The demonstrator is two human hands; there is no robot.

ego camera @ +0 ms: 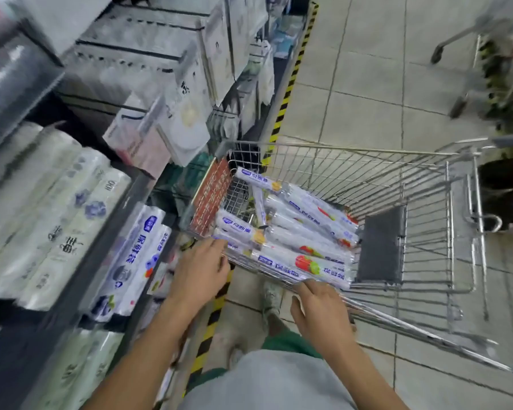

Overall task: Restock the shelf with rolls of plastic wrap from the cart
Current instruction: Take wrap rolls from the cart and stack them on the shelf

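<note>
A wire shopping cart [367, 179] stands in the aisle with several white rolls of plastic wrap [302, 229] piled in its near left corner. My left hand [200, 272] hovers at the cart's near left rim, fingers apart, touching the end of a roll. My right hand [320, 309] rests at the near rim by the closest roll [302, 266], fingers spread, holding nothing. On the shelf [125, 220] to the left lie similar rolls of plastic wrap [131, 258] in blue-printed packs.
Stacked white packaged goods [42, 208] fill the shelf at left, hanging packets [187, 113] above. Yellow-black tape [290, 84] marks the shelf's floor edge. A second cart [486, 69] stands at the far right. My feet [270, 297] are on the tiled floor.
</note>
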